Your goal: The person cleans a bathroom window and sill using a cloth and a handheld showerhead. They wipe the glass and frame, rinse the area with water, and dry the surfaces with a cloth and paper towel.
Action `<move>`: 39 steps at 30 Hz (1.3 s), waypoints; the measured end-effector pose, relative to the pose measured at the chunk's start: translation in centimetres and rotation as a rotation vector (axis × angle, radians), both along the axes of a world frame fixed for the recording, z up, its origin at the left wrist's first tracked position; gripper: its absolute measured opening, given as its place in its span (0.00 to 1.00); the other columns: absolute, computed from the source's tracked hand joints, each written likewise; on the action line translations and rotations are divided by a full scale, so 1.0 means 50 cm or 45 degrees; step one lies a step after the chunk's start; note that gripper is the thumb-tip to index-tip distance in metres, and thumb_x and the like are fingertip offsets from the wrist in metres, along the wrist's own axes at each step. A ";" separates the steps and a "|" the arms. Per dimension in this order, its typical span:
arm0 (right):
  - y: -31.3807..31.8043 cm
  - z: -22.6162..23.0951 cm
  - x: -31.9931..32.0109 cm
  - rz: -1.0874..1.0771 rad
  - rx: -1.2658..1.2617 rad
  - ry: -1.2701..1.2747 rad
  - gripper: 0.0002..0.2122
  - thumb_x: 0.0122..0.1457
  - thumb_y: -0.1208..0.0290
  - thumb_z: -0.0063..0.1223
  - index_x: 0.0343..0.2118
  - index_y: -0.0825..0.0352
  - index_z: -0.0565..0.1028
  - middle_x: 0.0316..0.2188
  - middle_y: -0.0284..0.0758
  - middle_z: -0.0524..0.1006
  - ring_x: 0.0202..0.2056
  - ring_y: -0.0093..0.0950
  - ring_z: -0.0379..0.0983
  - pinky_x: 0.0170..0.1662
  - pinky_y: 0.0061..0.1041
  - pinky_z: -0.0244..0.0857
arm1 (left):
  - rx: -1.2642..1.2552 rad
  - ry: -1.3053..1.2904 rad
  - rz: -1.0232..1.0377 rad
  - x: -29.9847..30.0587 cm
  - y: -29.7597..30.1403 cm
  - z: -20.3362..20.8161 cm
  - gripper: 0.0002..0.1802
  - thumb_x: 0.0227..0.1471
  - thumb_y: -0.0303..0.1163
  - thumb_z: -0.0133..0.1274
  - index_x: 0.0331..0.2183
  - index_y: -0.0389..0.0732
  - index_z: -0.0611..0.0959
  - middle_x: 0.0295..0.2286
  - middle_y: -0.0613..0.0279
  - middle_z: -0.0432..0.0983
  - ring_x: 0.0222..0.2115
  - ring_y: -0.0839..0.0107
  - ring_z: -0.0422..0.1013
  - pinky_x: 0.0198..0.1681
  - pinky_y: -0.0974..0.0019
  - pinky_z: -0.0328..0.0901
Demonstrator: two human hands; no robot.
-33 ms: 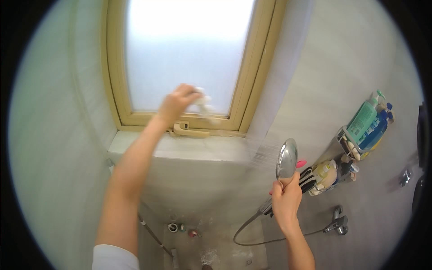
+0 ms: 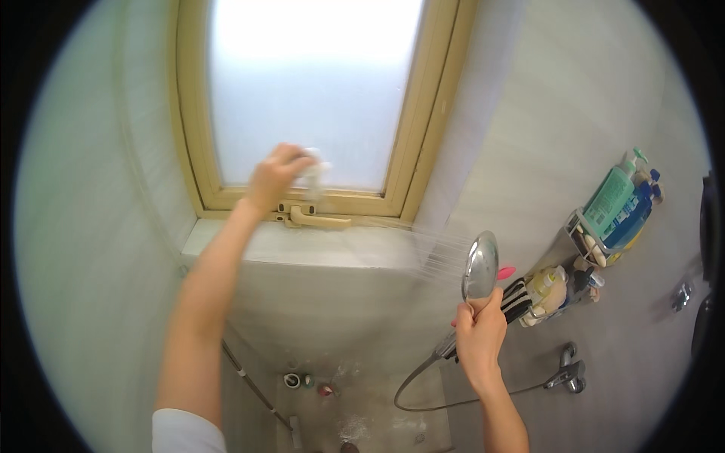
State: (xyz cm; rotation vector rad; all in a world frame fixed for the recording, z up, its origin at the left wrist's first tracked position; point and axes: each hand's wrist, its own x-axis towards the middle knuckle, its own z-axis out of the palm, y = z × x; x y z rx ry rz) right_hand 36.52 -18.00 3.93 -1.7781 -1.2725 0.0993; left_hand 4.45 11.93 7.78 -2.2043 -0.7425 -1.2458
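My left hand (image 2: 279, 175) is raised in front of the frosted window (image 2: 310, 98), fingers closed on a blurred white cloth (image 2: 315, 173) that hangs by the lower edge of the pane. Just below it, the beige window handle (image 2: 321, 221) lies level on the tan frame (image 2: 189, 113). Fingers wrapped round its handle, my right hand (image 2: 482, 340) grips a chrome shower head (image 2: 481, 266). Thin jets of water fly leftward from its face toward the white sill (image 2: 355, 248). The hose (image 2: 400, 392) curves down from my right hand and over to the wall tap (image 2: 568, 374).
On the right wall an upper rack (image 2: 585, 238) carries pump bottles (image 2: 610, 198), and a lower rack (image 2: 535, 317) holds more toiletries. A long-handled pole (image 2: 253, 386) leans at the lower left. Small containers (image 2: 292, 380) stand on the wet floor (image 2: 385, 392).
My left hand and the white cloth have shifted left along the lower part of the window. The right hand keeps the spraying shower head almost in place.
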 end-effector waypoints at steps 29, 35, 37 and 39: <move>0.072 -0.022 -0.065 0.094 0.163 0.468 0.20 0.48 0.61 0.75 0.19 0.67 0.72 0.17 0.28 0.74 0.22 0.15 0.67 0.28 0.18 0.61 | -0.439 -0.468 0.384 -0.062 -0.075 -0.120 0.15 0.50 0.19 0.51 0.40 0.38 0.85 0.35 0.50 0.74 0.40 0.51 0.72 0.43 0.53 0.67; 0.048 -0.039 -0.109 -0.016 0.059 0.199 0.20 0.48 0.62 0.76 0.20 0.71 0.73 0.18 0.30 0.77 0.21 0.15 0.69 0.27 0.19 0.65 | -0.313 -0.239 0.291 0.253 -0.058 -0.136 0.12 0.50 0.21 0.51 0.38 0.40 0.84 0.37 0.53 0.75 0.43 0.55 0.72 0.46 0.57 0.71; 0.034 -0.056 -0.107 0.032 0.102 0.229 0.19 0.47 0.63 0.76 0.20 0.70 0.73 0.18 0.31 0.78 0.21 0.16 0.71 0.27 0.18 0.65 | -0.194 -0.284 0.309 0.327 -0.057 -0.142 0.11 0.50 0.22 0.52 0.37 0.40 0.83 0.37 0.55 0.75 0.43 0.58 0.73 0.44 0.59 0.72; 0.031 -0.069 -0.099 0.004 0.112 0.246 0.24 0.43 0.58 0.78 0.18 0.70 0.70 0.14 0.31 0.73 0.20 0.16 0.64 0.25 0.22 0.64 | -0.090 -0.320 0.332 0.344 -0.042 -0.163 0.09 0.50 0.23 0.52 0.36 0.39 0.82 0.37 0.57 0.75 0.44 0.61 0.73 0.43 0.61 0.73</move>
